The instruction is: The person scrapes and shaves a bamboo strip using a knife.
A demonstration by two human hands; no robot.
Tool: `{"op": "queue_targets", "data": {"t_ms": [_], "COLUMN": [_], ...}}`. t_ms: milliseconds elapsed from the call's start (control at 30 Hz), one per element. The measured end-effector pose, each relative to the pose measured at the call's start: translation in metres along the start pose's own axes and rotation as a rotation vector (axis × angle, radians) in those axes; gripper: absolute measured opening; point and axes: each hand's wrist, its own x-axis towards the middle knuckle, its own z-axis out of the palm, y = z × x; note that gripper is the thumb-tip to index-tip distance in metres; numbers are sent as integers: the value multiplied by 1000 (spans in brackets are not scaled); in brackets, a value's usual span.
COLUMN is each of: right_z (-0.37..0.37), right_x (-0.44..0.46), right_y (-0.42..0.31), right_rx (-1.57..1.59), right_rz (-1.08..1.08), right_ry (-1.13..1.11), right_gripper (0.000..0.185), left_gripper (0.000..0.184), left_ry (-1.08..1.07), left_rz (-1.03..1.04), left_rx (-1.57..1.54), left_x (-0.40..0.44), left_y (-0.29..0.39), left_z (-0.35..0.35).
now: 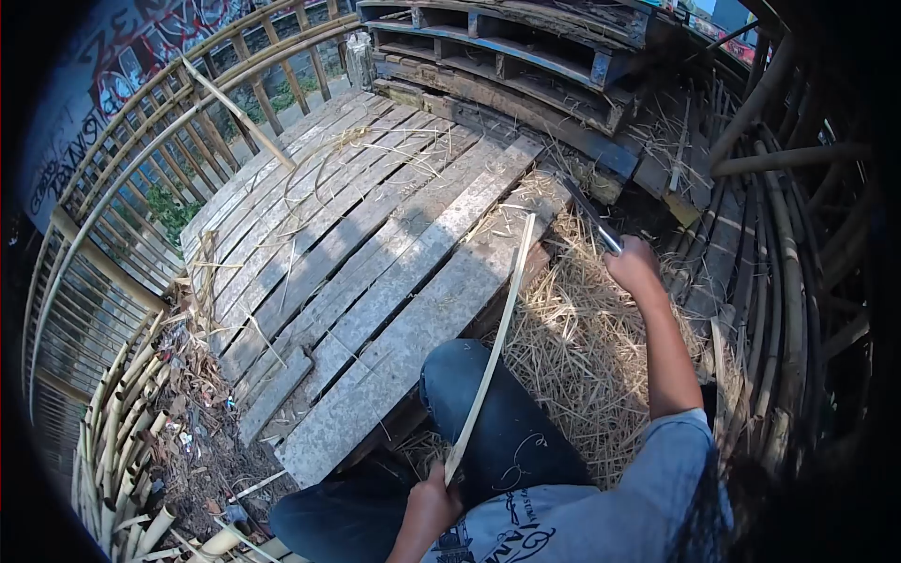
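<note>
My left hand [432, 501] is closed around the lower end of a long, pale bamboo strip [498, 347] at my lap. The strip slants up across my bent knee, and its far end stands free over the edge of the wooden platform. Out to the right, my right hand [634, 266] grips a machete [589, 211] by its handle. Its dark blade points up and left, away from me, with a shiny metal collar by my fingers. Blade and strip are apart. My fingers hide most of the handle.
Ahead lies a slatted wooden platform [375, 281] with scattered thin shavings. Heaped shavings [591, 347] cover the ground beside my knee. Stacked pallets [507, 56] stand behind. A bamboo fence [141, 225] curves along the left, cut bamboo poles [117, 460] lie lower left, and more poles [788, 272] line the right.
</note>
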Motion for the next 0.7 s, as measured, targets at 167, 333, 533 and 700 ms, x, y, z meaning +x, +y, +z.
{"op": "queue_targets", "data": {"t_ms": [167,333,533,700], "right_z": [0,30,26,2], "right_x": [-96,-137,-23,-93], "right_y": [-32,-53,-10,-35], "right_rx": [337,52,80,131], "right_rz": [-288,-676,-39,-251], "right_ry": [-266,-511,-210,-294], "right_gripper": [17,23,24,18], "left_gripper": [20,21,21,22], "left_ry": [-31,-87,-12,-38], "left_rz": [-26,-39,-57,-17], "left_rx": [-246,-109,-92,-198], "left_x": [5,6,-12,1], "left_y": [3,3,-5,13], "left_z": [8,-4,3,-1]}}
